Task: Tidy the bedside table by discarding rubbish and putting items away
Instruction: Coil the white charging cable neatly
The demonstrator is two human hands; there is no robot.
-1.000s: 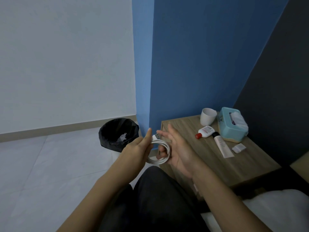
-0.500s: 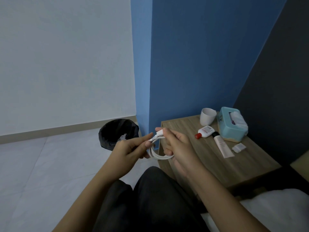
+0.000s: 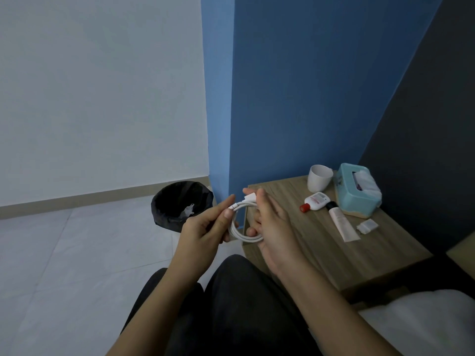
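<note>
Evidently, cable (image 3: 241, 236) is gripped by left hand (image 3: 205, 227) and right hand (image 3: 275, 227); bottle (image 3: 316, 200) and tube (image 3: 341, 222) are left near table's (image 3: 308, 253) far edge.

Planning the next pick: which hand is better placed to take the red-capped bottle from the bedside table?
Likely the right hand: it is nearer the red-capped bottle, and the left hand pinches the cable.

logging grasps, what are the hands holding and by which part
A coiled white cable. The left hand pinches the coil's top, just behind the plug; the right hand grips the coil's right side.
</note>
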